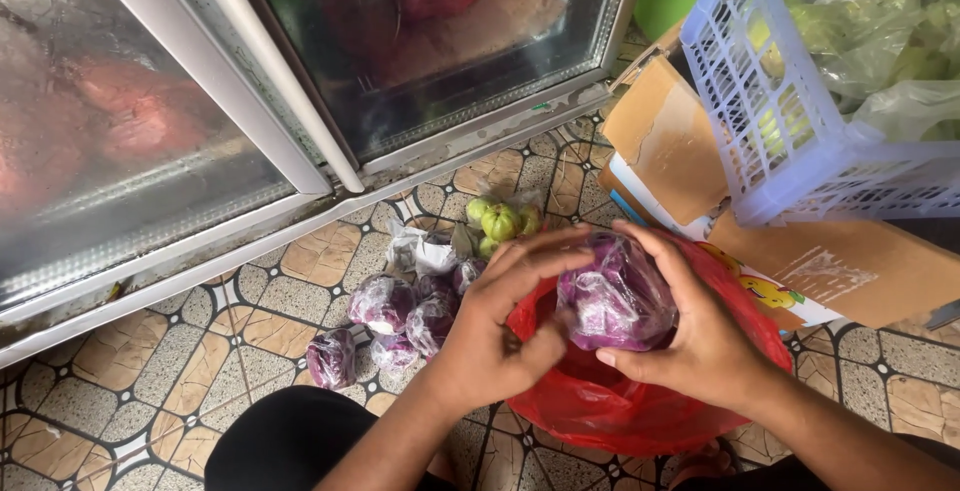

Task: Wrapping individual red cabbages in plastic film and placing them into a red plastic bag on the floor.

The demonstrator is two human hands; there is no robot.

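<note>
Both hands, left (500, 336) & right (695, 336), grasp a wrapped purple cabbage (615, 296) over a red bag (610, 406). More wrapped cabbages (385, 326) lie on the tiled floor (130, 391) nearby, beside the fridge door (430, 41).

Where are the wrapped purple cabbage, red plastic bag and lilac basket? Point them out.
wrapped purple cabbage (615, 296), head view, middle of its wrap.
red plastic bag (610, 411), head view, lower front wall.
lilac basket (770, 131), head view, side lattice.

- We note open tiled floor (130, 381) at left.
- Wrapped purple cabbages (385, 316) crowd the centre.
- Cardboard box (690, 161) and white basket (790, 121) block the right; fridge door (300, 71) closes off the far side.
</note>
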